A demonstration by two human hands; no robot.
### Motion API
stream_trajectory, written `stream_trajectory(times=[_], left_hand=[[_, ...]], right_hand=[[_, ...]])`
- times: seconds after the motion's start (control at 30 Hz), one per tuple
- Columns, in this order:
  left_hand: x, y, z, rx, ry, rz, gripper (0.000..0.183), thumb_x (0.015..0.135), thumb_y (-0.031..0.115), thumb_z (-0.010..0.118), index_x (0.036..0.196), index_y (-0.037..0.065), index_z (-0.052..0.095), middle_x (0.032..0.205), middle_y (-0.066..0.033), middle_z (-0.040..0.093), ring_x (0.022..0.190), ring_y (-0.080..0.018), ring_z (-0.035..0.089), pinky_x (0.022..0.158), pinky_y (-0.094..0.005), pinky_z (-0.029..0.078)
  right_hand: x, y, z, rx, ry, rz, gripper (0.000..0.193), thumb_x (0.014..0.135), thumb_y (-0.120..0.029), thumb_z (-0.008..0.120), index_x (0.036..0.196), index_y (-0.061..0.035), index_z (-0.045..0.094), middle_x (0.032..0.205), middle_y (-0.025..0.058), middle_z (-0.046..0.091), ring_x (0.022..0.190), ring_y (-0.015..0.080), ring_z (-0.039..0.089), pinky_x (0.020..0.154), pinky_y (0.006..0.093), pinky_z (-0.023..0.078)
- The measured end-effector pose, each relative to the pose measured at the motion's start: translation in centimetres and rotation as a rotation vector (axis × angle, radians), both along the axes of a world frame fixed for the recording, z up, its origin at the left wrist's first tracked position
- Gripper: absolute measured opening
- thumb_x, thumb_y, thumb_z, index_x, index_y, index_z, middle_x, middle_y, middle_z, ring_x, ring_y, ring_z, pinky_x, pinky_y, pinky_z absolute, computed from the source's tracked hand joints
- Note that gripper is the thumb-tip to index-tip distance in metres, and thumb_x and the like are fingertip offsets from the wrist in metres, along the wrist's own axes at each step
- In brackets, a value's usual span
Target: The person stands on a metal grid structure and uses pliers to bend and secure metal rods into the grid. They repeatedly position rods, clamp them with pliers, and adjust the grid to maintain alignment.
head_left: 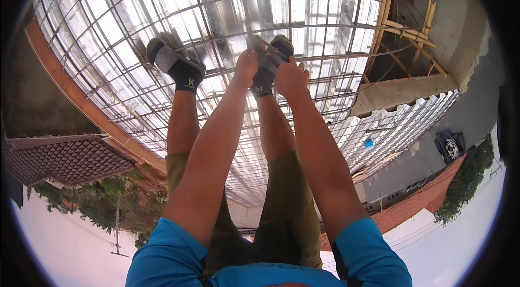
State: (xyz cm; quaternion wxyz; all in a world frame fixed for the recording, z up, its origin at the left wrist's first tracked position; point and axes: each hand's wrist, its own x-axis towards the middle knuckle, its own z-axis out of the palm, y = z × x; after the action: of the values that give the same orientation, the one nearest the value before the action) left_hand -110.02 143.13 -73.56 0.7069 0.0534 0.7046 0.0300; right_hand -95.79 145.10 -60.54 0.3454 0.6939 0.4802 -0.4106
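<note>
My right hand (292,78) is closed round a slim, long-armed hand tool (269,49) with reddish marks, which looks like pincers. The tool points up and left, over my right shoe. Just left of it, my left hand (247,65) is closed with the fingers pinched by a crossing of the steel rebar mesh (325,57). Whatever those fingers hold is too small to make out. Beneath the mesh lies shiny corrugated metal decking (219,13). Both my feet, in dark grey shoes (162,55) and black socks, stand on the bars.
An orange-brown edge beam (81,86) curves along the left side. Bamboo poles (411,32) frame an opening at the upper right, next to a concrete ledge (398,89). A small blue object (369,144) and a dark bag or cloth (449,146) lie to the right.
</note>
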Motion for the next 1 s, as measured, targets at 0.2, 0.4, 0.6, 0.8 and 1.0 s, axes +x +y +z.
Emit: stream_trajectory(times=[0.2,0.4,0.6,0.8,1.0], left_hand=[[0.0,1.8,3.0,-0.012,-0.024,0.208,0.034,0.112,0.017,0.051,0.140,0.005,0.067,0.082,0.0036,0.054,0.060,-0.0074,0.042,0.053,-0.0290,0.038],[-1.4,4.7,3.6,-0.064,-0.043,0.109,0.035,0.108,0.010,0.050,0.138,0.001,0.067,0.074,0.0054,0.047,0.052,-0.0069,0.034,0.045,-0.0262,0.029],[-0.8,6.0,6.9,-0.050,-0.016,0.075,0.035,0.106,0.013,0.051,0.133,-0.001,0.069,0.088,-0.0042,0.058,0.072,-0.0236,0.062,0.060,-0.0400,0.053],[-2.3,5.3,6.2,-0.064,-0.003,0.109,0.028,0.104,0.020,0.063,0.124,0.001,0.070,0.087,-0.0014,0.058,0.068,-0.0111,0.054,0.054,-0.0293,0.045],[-2.6,3.9,3.5,-0.221,-0.190,0.189,0.042,0.103,0.043,0.073,0.121,0.006,0.067,0.091,-0.0075,0.072,0.087,-0.0227,0.070,0.073,-0.0353,0.055]], right_hand=[[2.4,-1.0,-1.5,-0.073,0.125,-0.304,0.035,0.093,-0.020,0.068,0.118,0.0036,0.074,0.140,0.0236,0.063,0.130,0.0459,0.064,0.108,0.0550,0.053],[2.1,-0.6,-3.4,-0.406,0.323,-0.965,0.029,0.100,-0.015,0.060,0.117,0.0062,0.072,0.106,0.0157,0.071,0.104,0.0247,0.071,0.080,0.0381,0.059],[-1.3,-1.9,-3.2,-0.366,0.601,-1.625,0.034,0.099,-0.008,0.056,0.129,0.0039,0.066,0.128,0.0145,0.066,0.107,0.0288,0.072,0.085,0.0496,0.061],[-2.1,-2.2,-2.0,-0.292,0.688,-1.723,0.029,0.097,-0.004,0.053,0.124,0.0004,0.063,0.122,0.0131,0.071,0.097,0.0255,0.074,0.080,0.0427,0.061],[-0.7,-3.1,-4.1,-0.291,0.807,-1.605,0.031,0.093,-0.011,0.078,0.118,-0.0063,0.061,0.106,0.0065,0.070,0.084,0.0178,0.069,0.076,0.0323,0.058]])
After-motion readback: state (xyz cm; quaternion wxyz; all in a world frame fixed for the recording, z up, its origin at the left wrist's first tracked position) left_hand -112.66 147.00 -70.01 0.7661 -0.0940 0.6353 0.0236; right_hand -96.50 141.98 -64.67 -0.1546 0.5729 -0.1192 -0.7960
